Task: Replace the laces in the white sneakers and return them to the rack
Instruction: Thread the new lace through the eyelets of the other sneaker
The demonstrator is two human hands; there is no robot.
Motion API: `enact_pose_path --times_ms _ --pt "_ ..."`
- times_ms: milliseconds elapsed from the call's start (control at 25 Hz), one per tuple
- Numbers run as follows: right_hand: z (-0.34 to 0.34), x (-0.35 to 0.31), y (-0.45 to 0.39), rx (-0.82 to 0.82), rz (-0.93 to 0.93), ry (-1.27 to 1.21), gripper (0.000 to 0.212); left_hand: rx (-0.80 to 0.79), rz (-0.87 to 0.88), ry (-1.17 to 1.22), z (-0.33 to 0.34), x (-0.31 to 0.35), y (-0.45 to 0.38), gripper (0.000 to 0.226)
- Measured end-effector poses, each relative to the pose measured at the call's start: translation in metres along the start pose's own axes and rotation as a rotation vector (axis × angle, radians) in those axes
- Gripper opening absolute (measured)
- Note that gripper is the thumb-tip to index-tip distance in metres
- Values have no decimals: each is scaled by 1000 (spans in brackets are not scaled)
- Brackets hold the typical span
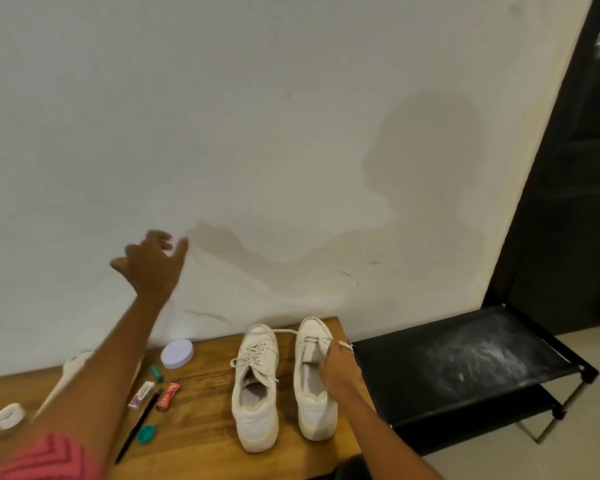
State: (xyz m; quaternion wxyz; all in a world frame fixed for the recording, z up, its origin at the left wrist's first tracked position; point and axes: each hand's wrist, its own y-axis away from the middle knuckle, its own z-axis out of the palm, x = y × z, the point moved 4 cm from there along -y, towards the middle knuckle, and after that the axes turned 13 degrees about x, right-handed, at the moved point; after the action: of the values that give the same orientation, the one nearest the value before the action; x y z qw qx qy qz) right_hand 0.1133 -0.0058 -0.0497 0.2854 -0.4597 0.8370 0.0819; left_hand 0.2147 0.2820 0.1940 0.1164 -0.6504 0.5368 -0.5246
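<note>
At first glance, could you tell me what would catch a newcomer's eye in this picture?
The pair of white sneakers stands side by side on the wooden table, toes to the wall; the right hand grips the right-side shoe at its tongue. The left hand is raised high before the wall, fingers spread, holding nothing. An empty black rack stands just right of the table.

Your counter (205, 441) is grained, glossy wood. The sneakers (257, 386) look like matt white cloth. The rack (430, 368) shelf is dusty black fabric.
</note>
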Motion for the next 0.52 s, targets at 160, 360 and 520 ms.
enact_pose_path --times_ms 160,360,520 --pt "0 -7 -8 -60 -124 134 44 -594 408 -427 81 24 130 35" --pt "0 -8 -8 -103 -134 118 49 -933 420 -447 143 27 228 34" --pt "-5 -6 -7 -62 -112 60 45 -807 88 -312 159 11 237 33"
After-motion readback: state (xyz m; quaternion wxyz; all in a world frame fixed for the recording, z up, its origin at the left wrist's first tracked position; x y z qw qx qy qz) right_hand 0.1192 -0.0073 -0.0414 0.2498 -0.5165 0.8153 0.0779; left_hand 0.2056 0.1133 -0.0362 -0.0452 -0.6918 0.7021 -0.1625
